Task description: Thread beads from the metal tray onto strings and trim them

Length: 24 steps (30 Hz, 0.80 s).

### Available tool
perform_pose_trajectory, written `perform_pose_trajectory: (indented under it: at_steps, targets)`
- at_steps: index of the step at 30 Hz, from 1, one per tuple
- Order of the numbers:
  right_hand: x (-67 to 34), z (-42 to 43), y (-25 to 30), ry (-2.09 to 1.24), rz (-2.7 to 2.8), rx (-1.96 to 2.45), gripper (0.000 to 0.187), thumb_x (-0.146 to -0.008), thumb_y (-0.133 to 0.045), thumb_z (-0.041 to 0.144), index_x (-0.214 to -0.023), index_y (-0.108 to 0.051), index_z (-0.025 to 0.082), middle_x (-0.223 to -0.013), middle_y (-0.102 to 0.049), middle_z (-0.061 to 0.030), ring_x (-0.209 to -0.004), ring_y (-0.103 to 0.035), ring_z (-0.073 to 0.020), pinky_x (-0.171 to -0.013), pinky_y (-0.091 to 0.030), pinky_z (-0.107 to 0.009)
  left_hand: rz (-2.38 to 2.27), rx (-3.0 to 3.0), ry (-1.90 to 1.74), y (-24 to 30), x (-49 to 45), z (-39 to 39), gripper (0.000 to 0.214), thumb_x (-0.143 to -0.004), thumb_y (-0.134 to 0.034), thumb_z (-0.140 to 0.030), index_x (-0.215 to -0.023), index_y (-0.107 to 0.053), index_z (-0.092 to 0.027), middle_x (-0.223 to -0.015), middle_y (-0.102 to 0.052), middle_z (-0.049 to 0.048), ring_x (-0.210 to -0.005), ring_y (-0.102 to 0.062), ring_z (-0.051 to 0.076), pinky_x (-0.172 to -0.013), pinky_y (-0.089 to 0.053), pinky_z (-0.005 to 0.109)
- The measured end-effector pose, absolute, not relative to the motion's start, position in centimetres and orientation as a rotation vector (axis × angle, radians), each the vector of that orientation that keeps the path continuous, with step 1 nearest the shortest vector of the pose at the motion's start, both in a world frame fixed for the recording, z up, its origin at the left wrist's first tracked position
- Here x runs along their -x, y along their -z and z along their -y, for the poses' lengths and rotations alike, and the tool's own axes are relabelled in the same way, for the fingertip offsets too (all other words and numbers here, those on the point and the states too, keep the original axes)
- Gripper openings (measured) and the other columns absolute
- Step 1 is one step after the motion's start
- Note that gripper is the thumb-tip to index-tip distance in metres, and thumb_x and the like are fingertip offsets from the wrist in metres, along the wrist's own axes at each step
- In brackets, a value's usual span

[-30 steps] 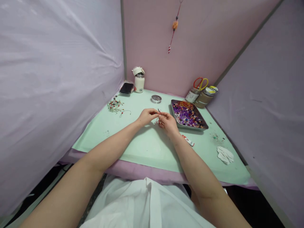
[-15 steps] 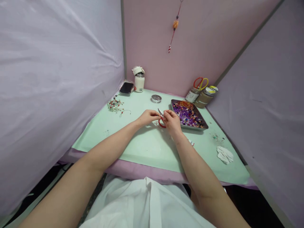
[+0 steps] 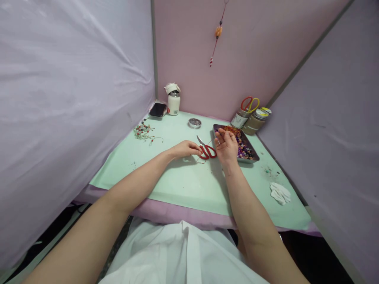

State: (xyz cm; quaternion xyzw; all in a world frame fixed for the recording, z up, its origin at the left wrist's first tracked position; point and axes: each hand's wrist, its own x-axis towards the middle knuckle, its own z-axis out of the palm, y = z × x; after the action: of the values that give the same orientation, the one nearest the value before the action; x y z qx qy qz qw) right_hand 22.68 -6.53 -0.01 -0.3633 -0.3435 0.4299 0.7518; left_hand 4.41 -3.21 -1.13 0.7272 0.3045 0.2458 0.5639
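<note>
My left hand point(image 3: 188, 149) is closed in a pinch on a thin red cord point(image 3: 201, 161), right beside the scissors. The cord loops below the fingertips, and a fine strand runs up towards my right hand point(image 3: 226, 146). That hand is turned palm up with its fingers curled in, closed on the cord's other stretch at the near left side of the bead tray. Between both hands, red-handled scissors point(image 3: 211, 151) lie on the table with their blades pointing up and left. Any bead on the cord is too small to make out.
A metal tray point(image 3: 250, 161) holds purple and orange beads. Behind it stand jars point(image 3: 257, 120), one with scissors in it. A round tin point(image 3: 195, 123), a pile of beaded strings point(image 3: 143, 131), a white bottle point(image 3: 173, 103), a phone point(image 3: 158, 110) and a crumpled white cloth point(image 3: 280, 193) lie around.
My right hand has moved right from beside my left fingertips and turned palm up over the tray's edge. The scissors are now uncovered. My left hand has shifted slightly down and right.
</note>
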Motion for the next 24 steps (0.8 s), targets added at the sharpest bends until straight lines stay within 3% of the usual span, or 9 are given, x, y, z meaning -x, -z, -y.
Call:
perform_pose_trajectory:
  at_steps: [10, 16, 21, 24]
  targets:
    - [-22.6, 5.8, 1.5, -0.931, 0.705, 0.889, 0.026, -0.07, -0.069, 0.035, -0.077, -0.048, 0.021, -0.095, -0.067, -0.0013, -0.083, -0.066, -0.0126, -0.067, -0.053, -0.024, -0.649, -1.7, -0.68, 0.5, -4.3, 3.1, 0.028, -0.066, -0.068, -0.037, -0.083, -0.071, -0.015, -0.078, -0.066, 0.004, -0.065, -0.053, 0.011, -0.059, -0.037, 0.024]
    - [-21.8, 5.6, 2.5, -1.15, 0.763, 0.917, 0.026, -0.065, -0.074, 0.029, -0.073, -0.052, 0.019, -0.088, -0.068, -0.0044, -0.077, -0.066, -0.0138, -0.063, -0.054, -0.024, -0.465, -1.672, -0.84, -0.1, -4.1, 3.5, 0.024, -0.067, -0.068, -0.035, -0.078, -0.07, -0.015, -0.115, -0.06, 0.0108, -0.08, -0.056, 0.013, -0.062, -0.04, 0.025]
    - [-21.2, 6.0, 2.5, -1.206, 0.884, 0.965, 0.025, -0.066, -0.071, 0.034, -0.074, -0.052, 0.019, -0.092, -0.066, -0.0052, -0.072, -0.063, -0.0139, -0.063, -0.052, -0.026, -0.528, -1.604, -0.773, 0.1, -4.4, 3.6, 0.028, -0.067, -0.068, -0.034, -0.085, -0.069, -0.012, -0.079, -0.065, 0.0059, -0.063, -0.051, 0.009, -0.059, -0.038, 0.024]
    - [-21.3, 6.2, 2.5, -1.023, 1.018, 1.119, 0.024, -0.071, -0.064, 0.039, -0.082, -0.054, 0.02, -0.089, -0.063, -0.0036, -0.068, -0.059, -0.0132, -0.063, -0.049, -0.028, -0.602, -1.564, -0.834, 0.6, -4.6, 3.4, 0.029, -0.065, -0.069, -0.035, -0.083, -0.068, -0.012, -0.069, -0.062, 0.0027, -0.061, -0.051, 0.01, -0.061, -0.039, 0.026]
